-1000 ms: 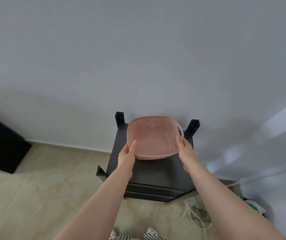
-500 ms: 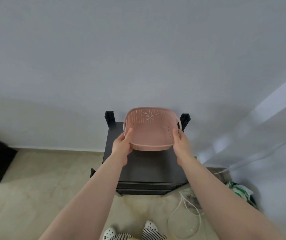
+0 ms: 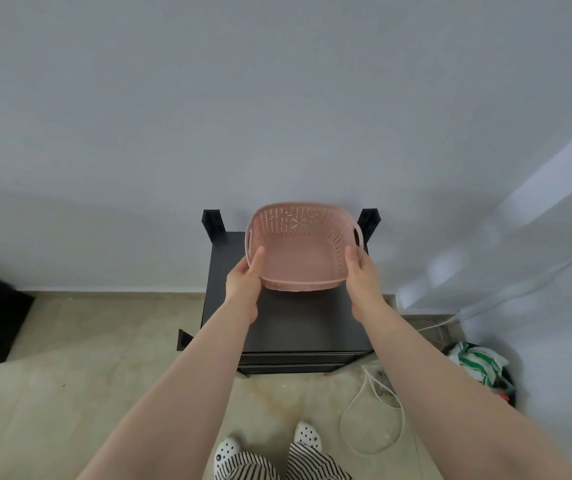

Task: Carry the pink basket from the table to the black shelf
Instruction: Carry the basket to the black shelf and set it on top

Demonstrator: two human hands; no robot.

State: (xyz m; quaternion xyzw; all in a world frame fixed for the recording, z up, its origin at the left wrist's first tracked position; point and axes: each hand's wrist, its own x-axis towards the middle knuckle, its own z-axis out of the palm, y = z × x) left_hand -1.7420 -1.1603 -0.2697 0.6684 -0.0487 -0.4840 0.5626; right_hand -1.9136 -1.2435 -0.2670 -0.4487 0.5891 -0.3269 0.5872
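Head view shows left hand (image 3: pixel 243 284) and right hand (image 3: pixel 361 277) gripping the pink basket (image 3: pixel 300 261) over the black shelf (image 3: pixel 298 323) top's rear edge.

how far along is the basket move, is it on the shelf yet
Done: the pink basket has reached the black shelf; no table in view. In hand: the left hand and right hand grip its near corners. Whether it touches the shelf top is unclear. Left: set it down and let go.

A home room: tiled floor (image 3: pixel 70 393), plain wall (image 3: pixel 277 98), black shelf (image 3: pixel 298 323)
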